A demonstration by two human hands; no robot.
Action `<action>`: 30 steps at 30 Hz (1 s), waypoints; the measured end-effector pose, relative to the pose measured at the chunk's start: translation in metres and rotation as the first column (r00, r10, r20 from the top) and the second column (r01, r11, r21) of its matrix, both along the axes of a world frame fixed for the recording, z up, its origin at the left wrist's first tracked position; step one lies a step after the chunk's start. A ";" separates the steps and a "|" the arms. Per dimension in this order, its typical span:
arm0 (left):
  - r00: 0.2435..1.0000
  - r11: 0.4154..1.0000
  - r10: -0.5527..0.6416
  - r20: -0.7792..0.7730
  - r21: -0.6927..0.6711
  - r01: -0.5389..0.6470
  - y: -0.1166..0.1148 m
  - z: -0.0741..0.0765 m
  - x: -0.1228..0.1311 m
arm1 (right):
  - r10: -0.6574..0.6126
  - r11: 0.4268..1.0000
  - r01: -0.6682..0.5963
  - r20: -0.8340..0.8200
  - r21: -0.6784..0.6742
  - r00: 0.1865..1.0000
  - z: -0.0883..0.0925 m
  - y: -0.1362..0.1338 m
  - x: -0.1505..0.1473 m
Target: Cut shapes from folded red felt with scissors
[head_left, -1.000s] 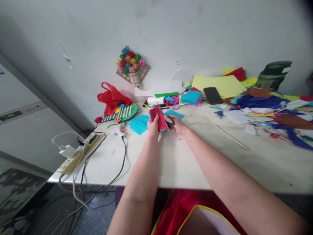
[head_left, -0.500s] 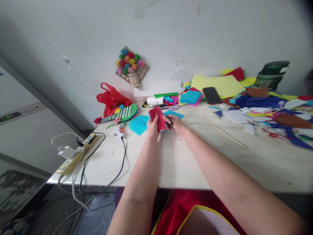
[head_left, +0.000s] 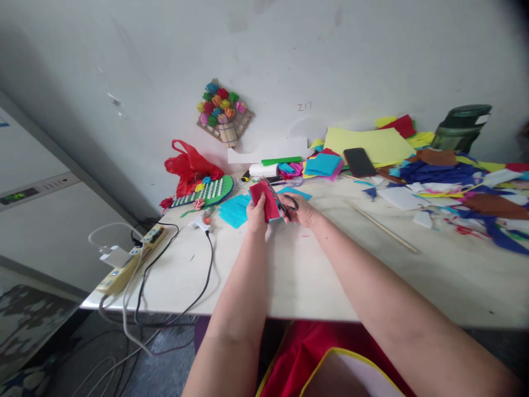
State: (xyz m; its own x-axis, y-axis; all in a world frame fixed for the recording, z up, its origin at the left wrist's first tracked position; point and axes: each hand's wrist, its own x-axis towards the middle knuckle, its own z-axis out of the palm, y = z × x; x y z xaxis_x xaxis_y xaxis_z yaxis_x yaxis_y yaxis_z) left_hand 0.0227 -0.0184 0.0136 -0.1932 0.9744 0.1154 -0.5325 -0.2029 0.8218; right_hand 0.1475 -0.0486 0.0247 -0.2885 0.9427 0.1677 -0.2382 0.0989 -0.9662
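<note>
My left hand (head_left: 257, 214) is closed on a folded piece of red paper (head_left: 271, 205), thumb on top, with a bluish edge showing along its lower right. In my right hand (head_left: 303, 210) is a pair of black-handled scissors (head_left: 285, 205), its blades along the paper's right side. Whether the blades bite into the paper I cannot tell. Light-blue paper sheets (head_left: 233, 212) lie on the table just left of my left hand, and another blue sheet (head_left: 298, 192) lies behind my right hand.
A glue gun (head_left: 200, 223) with a black cord and a power strip (head_left: 119, 275) occupy the left. Behind stand a red plastic bag (head_left: 188, 165) and a green craft piece (head_left: 225, 188). To the right are a wooden stick (head_left: 382, 227), a phone (head_left: 359, 162), coloured paper scraps (head_left: 430, 171) and a dark green bottle (head_left: 460, 129).
The scissors have turned in my right hand, so their handle loops now show more plainly. The red paper has tilted slightly to the left in my left hand.
</note>
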 end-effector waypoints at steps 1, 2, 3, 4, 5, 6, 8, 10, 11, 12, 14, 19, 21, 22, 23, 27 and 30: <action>1.000 1.000 0.002 -0.003 -0.002 -0.002 0.000 0.000 -0.001 | 0.023 0.999 -0.023 0.001 -0.023 1.000 0.001 0.000 0.002; 1.000 1.000 0.000 -0.006 -0.007 0.000 0.000 0.000 -0.002 | 0.044 0.998 -0.044 0.002 -0.043 0.999 0.001 0.001 0.005; 1.000 1.000 -0.002 -0.008 -0.013 0.002 0.000 0.000 -0.003 | 0.065 0.996 -0.065 0.004 -0.060 0.998 0.001 0.001 0.007; 1.000 1.000 -0.007 -0.012 -0.020 0.007 0.000 0.000 -0.003 | 0.086 0.993 -0.086 0.006 -0.075 0.996 0.001 0.002 0.010; 1.000 1.000 -0.013 -0.015 -0.028 0.013 0.000 0.000 -0.003 | 0.106 0.990 -0.105 0.008 -0.089 0.994 0.002 0.002 0.012; 1.000 0.999 -0.020 -0.018 -0.035 0.019 -0.001 0.001 -0.004 | 0.122 0.988 -0.121 0.009 -0.099 0.992 0.001 0.003 0.014; 0.999 0.998 -0.032 -0.023 -0.047 0.031 -0.002 0.001 -0.003 | 0.142 0.985 -0.141 0.005 -0.103 0.990 0.001 0.004 0.016; 0.998 0.998 -0.049 -0.031 -0.048 0.048 -0.004 0.003 -0.003 | 0.146 0.985 -0.146 -0.008 -0.094 0.989 0.000 0.004 0.017; 0.997 0.997 -0.064 -0.037 -0.044 0.062 -0.004 0.003 -0.003 | 0.147 0.985 -0.147 -0.013 -0.086 0.989 -0.001 0.005 0.017; 0.996 0.996 -0.082 -0.045 -0.040 0.080 -0.005 0.004 -0.003 | 0.146 0.986 -0.147 -0.016 -0.075 0.989 -0.002 0.005 0.016; 0.992 0.994 -0.110 -0.056 -0.033 0.108 -0.006 0.004 -0.003 | 0.141 0.989 -0.142 -0.017 -0.049 0.990 -0.005 0.006 0.013; 0.990 0.991 -0.130 -0.052 -0.019 0.129 -0.004 0.000 -0.003 | 0.132 0.991 -0.132 -0.014 0.003 0.991 -0.008 0.008 0.007; 0.989 0.991 -0.136 -0.056 -0.012 0.135 -0.003 -0.002 -0.003 | 0.126 0.992 -0.126 -0.016 0.015 0.992 -0.008 0.008 0.005; 0.989 0.990 -0.139 -0.059 -0.012 0.139 -0.002 -0.002 -0.003 | 0.121 0.993 -0.121 -0.019 0.020 0.992 -0.008 0.008 0.005; 0.988 0.990 -0.144 -0.061 -0.014 0.144 -0.002 -0.003 -0.002 | 0.114 0.993 -0.114 -0.024 0.025 0.993 -0.008 0.008 0.004; 0.988 0.988 -0.153 -0.037 -0.021 0.152 -0.002 -0.002 0.000 | 0.071 0.997 -0.070 -0.035 0.038 0.997 -0.008 0.007 0.002; 0.990 0.990 -0.139 -0.028 -0.022 0.138 -0.002 -0.002 0.000 | 0.026 0.999 -0.025 -0.026 0.047 0.999 -0.007 0.005 0.000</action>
